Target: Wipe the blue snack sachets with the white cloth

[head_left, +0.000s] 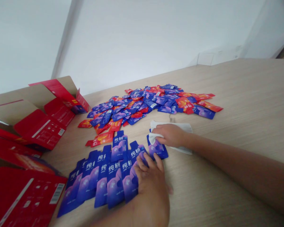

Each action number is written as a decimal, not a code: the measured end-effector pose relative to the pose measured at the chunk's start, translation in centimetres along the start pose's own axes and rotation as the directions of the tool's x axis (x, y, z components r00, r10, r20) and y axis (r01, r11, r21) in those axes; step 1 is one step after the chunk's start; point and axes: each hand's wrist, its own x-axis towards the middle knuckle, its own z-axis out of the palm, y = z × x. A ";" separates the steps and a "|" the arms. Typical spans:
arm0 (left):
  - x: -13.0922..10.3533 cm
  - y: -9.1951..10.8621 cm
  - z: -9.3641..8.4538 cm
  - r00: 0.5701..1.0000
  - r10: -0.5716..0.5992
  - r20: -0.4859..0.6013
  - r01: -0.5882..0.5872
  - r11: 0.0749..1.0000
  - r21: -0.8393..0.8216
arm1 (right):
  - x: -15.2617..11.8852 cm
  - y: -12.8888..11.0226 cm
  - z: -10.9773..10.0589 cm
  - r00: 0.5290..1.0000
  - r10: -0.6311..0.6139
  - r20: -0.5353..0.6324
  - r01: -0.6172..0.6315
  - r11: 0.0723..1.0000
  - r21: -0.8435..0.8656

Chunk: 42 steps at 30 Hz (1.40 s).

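My right hand (pixel 171 135) is closed on a white cloth (pixel 183 127), one bunched end of it pressed on a blue-purple pouch (pixel 159 149). My left hand (pixel 151 175) lies with its fingers spread, the tips on the lower edge of that same pouch and on a neighbouring pouch (pixel 135 151). To its left, several flat blue-purple pouches (pixel 115 186) with white lettering overlap in uneven rows on the table. One pouch (pixel 119 146) sits on top of the others at the upper middle. The left palm and wrist hide part of the table.
Behind my hands spreads a pile of loose blue sachets (pixel 119 115) and red-orange sachets (pixel 185 104). Open red cartons (pixel 42 129) stand along the left, with another red carton (pixel 19 195) at the lower left. The wooden table (pixel 239 104) meets a white wall (pixel 156 37).
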 end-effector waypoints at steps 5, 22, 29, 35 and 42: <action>-0.2 0.1 -0.1 0.998 -0.017 -0.067 0.019 1.000 0.023 | -0.2 -0.1 0.0 1.000 0.012 -0.023 -0.012 1.000 -0.003; -0.5 0.5 0.4 0.982 -0.008 -0.188 0.030 0.993 0.114 | -0.4 -1.0 -0.3 0.998 -0.052 0.019 0.052 0.998 -0.017; -0.5 0.5 0.8 0.976 -0.019 -0.217 0.039 0.995 0.088 | -0.4 0.0 -0.3 0.994 0.104 -0.019 -0.105 0.991 -0.087; -0.4 0.5 0.9 0.975 -0.007 -0.221 0.034 0.992 0.118 | -0.5 -0.9 -0.2 1.000 -0.020 0.019 0.021 1.000 -0.018; -0.5 0.6 0.8 0.978 0.003 -0.208 0.031 0.987 0.156 | -0.4 0.0 -0.3 0.995 0.098 -0.020 -0.099 0.993 -0.064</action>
